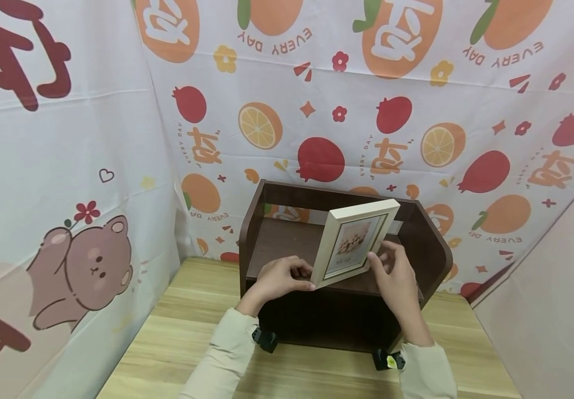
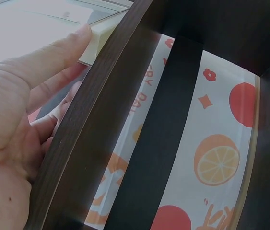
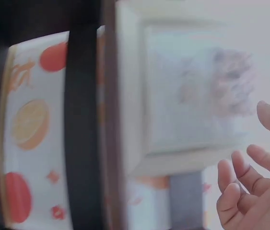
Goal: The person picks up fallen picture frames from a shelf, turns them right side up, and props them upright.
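Observation:
A cream picture frame (image 1: pixel 354 244) with a small picture behind its pane is tilted over the upper board of a dark brown shelf unit (image 1: pixel 279 244). At the frame's lower left corner, my left hand (image 1: pixel 284 277) pinches it between thumb and fingers. The left wrist view shows that thumb (image 2: pixel 72 45) against the pale corner, with the other fingers partly hidden by the shelf's front edge. My right hand (image 1: pixel 396 277) is beside the frame's right edge, thumb near its face. In the right wrist view its fingers (image 3: pixel 245 177) are loosely bent and spread apart, and the frame is blurred.
The shelf unit stands on a wood-grain table (image 1: pixel 192 299), against a fruit-printed cloth (image 1: pixel 277 72). Its side panels (image 1: pixel 433 249) rise on both sides of the board. A bear-printed cloth (image 1: pixel 97 266) hangs at left, and a pale wall (image 1: pixel 556 288) borders the right.

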### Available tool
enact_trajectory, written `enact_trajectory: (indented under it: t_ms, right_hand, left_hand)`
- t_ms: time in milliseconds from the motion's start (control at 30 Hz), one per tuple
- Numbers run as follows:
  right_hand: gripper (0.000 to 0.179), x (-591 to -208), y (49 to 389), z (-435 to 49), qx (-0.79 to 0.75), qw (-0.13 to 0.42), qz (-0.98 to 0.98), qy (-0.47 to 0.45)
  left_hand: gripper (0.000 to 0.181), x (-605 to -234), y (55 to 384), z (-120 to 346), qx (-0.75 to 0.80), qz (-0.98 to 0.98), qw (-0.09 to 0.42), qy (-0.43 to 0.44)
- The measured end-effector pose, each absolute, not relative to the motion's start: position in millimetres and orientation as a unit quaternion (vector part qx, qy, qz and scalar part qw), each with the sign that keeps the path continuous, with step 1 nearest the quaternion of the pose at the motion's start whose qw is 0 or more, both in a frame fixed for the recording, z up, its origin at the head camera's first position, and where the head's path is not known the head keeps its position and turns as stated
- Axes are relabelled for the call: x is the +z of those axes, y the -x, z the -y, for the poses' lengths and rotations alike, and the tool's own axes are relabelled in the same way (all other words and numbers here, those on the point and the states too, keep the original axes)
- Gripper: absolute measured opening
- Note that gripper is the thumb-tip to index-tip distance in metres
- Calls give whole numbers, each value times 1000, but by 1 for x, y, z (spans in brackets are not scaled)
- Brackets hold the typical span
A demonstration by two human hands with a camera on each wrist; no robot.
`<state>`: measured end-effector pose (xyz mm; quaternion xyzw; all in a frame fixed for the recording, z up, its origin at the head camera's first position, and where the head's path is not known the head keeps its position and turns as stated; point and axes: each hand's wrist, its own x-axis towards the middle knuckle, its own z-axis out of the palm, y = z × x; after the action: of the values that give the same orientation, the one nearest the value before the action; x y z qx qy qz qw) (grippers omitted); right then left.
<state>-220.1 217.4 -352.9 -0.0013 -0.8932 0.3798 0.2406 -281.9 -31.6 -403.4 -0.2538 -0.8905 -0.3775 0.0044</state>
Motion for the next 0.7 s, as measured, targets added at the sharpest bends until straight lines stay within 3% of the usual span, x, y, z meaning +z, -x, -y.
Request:
enact_trajectory:
  t_ms: [233,433,700]
  right_hand:
    - [47,-308,199,-188,387,298,869,-75]
    - [54,-283,191,-169,361,280,884,-101]
    - [60,-278,196,-158,327,251,906,-101]
  left_hand:
    - [28,-402,282,32,-381,888,6,256]
    - [28,-402,282,31,-390,885,7,255]
    - [28,-404,281,32,-392,883,7,256]
